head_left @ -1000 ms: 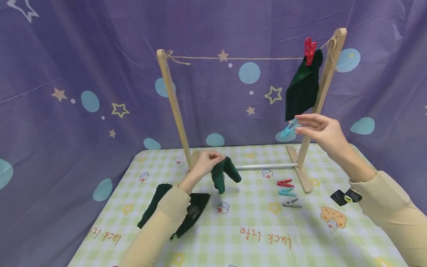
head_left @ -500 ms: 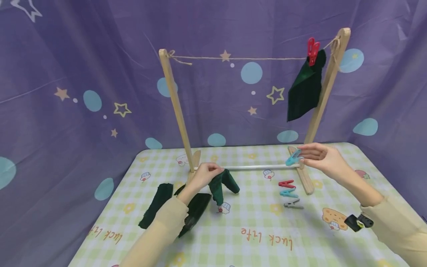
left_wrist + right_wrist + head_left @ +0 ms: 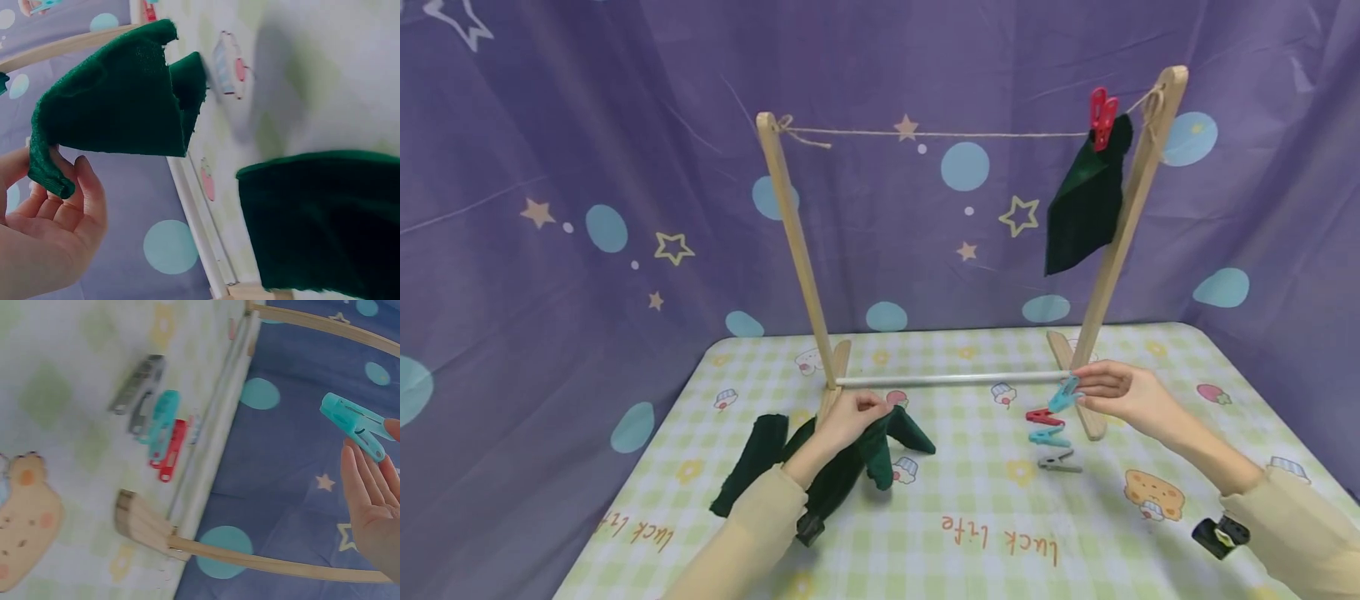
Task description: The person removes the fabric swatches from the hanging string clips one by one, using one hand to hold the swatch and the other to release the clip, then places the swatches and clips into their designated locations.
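My left hand (image 3: 848, 421) pinches the top of a dark green cloth (image 3: 112, 100), which drapes down in a fold low over the table. In my right hand (image 3: 1126, 393), the fingertips pinch a turquoise clothespin (image 3: 1064, 394). Below that hand lie a red clothespin (image 3: 1045, 417), a second turquoise clothespin (image 3: 1048, 437) and a grey clothespin (image 3: 1059, 462) in a column. Two more green cloths lie at the left, a strip (image 3: 754, 467) and a wider piece (image 3: 829, 487) partly covered by my left arm. Another green cloth (image 3: 1084, 212) hangs from the line under a red clothespin (image 3: 1102, 121).
A wooden stand has a left post (image 3: 796, 242), a right post (image 3: 1131, 217) and a white bottom bar (image 3: 955, 378). Between the post tops runs a twine line (image 3: 962, 133). A checked tablecloth (image 3: 985, 483) covers the table; a purple curtain (image 3: 865, 67) hangs behind.
Both hands have come down: the right from beside the hanging cloth to near the loose clothespins, still pinching the turquoise one, the left lowering its green cloth toward the table.
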A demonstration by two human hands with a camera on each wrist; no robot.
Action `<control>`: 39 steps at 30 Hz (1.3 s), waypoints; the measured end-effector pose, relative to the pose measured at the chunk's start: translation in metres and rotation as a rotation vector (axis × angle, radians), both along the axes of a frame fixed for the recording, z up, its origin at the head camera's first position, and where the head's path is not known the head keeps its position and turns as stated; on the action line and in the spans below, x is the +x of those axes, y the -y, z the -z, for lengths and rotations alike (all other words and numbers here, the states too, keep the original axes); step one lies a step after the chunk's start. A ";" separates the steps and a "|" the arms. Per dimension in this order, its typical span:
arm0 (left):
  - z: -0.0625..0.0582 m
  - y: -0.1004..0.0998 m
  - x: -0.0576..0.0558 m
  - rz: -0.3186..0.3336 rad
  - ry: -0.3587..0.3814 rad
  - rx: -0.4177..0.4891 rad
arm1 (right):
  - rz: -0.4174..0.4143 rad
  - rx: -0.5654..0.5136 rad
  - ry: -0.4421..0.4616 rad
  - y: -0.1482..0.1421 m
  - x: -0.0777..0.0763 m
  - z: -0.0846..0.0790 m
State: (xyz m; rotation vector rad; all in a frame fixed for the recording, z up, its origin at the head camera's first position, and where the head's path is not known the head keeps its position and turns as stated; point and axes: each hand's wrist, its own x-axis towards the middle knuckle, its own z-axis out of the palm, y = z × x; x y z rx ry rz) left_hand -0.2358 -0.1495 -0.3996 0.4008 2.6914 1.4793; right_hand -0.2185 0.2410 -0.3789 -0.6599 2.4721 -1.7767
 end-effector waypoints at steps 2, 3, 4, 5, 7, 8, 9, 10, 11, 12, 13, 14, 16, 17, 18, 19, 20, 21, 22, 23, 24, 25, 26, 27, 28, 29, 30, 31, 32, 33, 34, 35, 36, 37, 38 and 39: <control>0.002 0.003 0.002 0.005 0.000 -0.013 | 0.003 0.018 0.000 0.000 0.001 0.005; 0.003 0.004 0.003 0.007 -0.001 -0.020 | 0.005 0.021 0.003 0.000 0.002 0.007; 0.004 0.006 0.004 0.008 -0.001 -0.023 | 0.005 0.025 0.005 0.000 0.003 0.009; 0.005 0.007 0.006 0.012 -0.001 -0.020 | 0.005 0.030 0.009 0.000 0.003 0.011; 0.007 0.010 0.008 0.012 0.002 -0.019 | 0.008 0.043 0.016 0.000 0.005 0.014; 0.009 0.012 0.009 0.012 0.000 -0.020 | 0.010 0.048 0.023 0.000 0.005 0.016; 0.010 0.013 0.011 0.012 0.004 -0.022 | 0.008 0.052 0.029 0.000 0.006 0.017; 0.012 0.014 0.012 0.011 0.006 -0.026 | 0.001 0.052 0.034 0.000 0.006 0.019; 0.013 0.015 0.013 0.011 0.005 -0.032 | -0.008 0.050 0.041 0.000 0.007 0.020; 0.014 0.016 0.014 0.013 0.004 -0.039 | -0.017 0.043 0.044 0.000 0.007 0.022; 0.015 0.017 0.015 0.015 -0.001 -0.043 | -0.030 0.034 0.041 0.000 0.008 0.024; 0.016 0.018 0.016 0.019 -0.001 -0.048 | -0.041 0.022 0.040 0.000 0.008 0.026; 0.018 0.021 0.019 0.026 0.002 -0.052 | -0.066 0.000 0.033 0.000 0.009 0.030; 0.019 0.022 0.020 0.031 0.005 -0.051 | -0.079 -0.010 0.027 0.000 0.009 0.032; 0.020 0.023 0.021 0.035 0.011 -0.050 | -0.093 -0.017 0.021 0.000 0.009 0.034; 0.021 0.025 0.022 0.038 0.017 -0.052 | -0.104 -0.020 0.023 -0.001 0.009 0.036; 0.022 0.026 0.023 0.040 0.025 -0.055 | -0.108 -0.025 0.034 -0.001 0.010 0.038; 0.023 0.028 0.024 0.044 0.028 -0.056 | -0.119 -0.025 0.044 -0.002 0.010 0.040; 0.024 0.029 0.025 0.043 0.033 -0.058 | -0.131 -0.023 0.053 -0.003 0.010 0.041; 0.026 0.030 0.026 0.040 0.036 -0.063 | -0.136 -0.018 0.067 -0.003 0.010 0.043; 0.027 0.031 0.026 0.036 0.039 -0.066 | -0.139 -0.016 0.080 -0.004 0.010 0.045; 0.028 0.033 0.027 0.031 0.042 -0.068 | -0.143 -0.014 0.090 -0.005 0.010 0.046; 0.029 0.034 0.028 0.025 0.045 -0.069 | -0.149 -0.013 0.097 -0.005 0.010 0.048; 0.030 0.036 0.028 0.019 0.049 -0.073 | -0.154 -0.008 0.099 -0.005 0.011 0.050; 0.031 0.037 0.029 0.014 0.054 -0.075 | -0.155 -0.007 0.099 -0.005 0.011 0.052; 0.032 0.038 0.030 0.011 0.057 -0.074 | -0.156 -0.008 0.101 -0.005 0.011 0.054; 0.033 0.039 0.030 0.011 0.059 -0.073 | -0.158 -0.005 0.102 -0.005 0.011 0.055; 0.035 0.040 0.031 0.012 0.060 -0.074 | -0.158 0.000 0.103 -0.005 0.011 0.057; 0.036 0.041 0.032 0.014 0.060 -0.074 | -0.157 0.003 0.107 -0.004 0.011 0.058; 0.037 0.042 0.033 0.018 0.060 -0.073 | -0.153 0.006 0.111 -0.004 0.011 0.060; 0.038 0.043 0.034 0.021 0.061 -0.066 | -0.149 0.008 0.124 -0.003 0.011 0.061; 0.039 0.044 0.035 0.021 0.066 -0.062 | -0.145 0.012 0.135 -0.003 0.011 0.062; 0.040 0.044 0.036 0.017 0.073 -0.065 | -0.141 0.021 0.144 -0.002 0.012 0.063; 0.042 0.045 0.037 0.019 0.074 -0.064 | -0.133 0.027 0.153 -0.002 0.012 0.064; 0.042 0.046 0.038 0.019 0.082 -0.064 | -0.126 0.035 0.161 -0.001 0.013 0.065; 0.038 0.045 0.042 0.021 0.084 -0.065 | -0.120 0.042 0.168 -0.001 0.013 0.066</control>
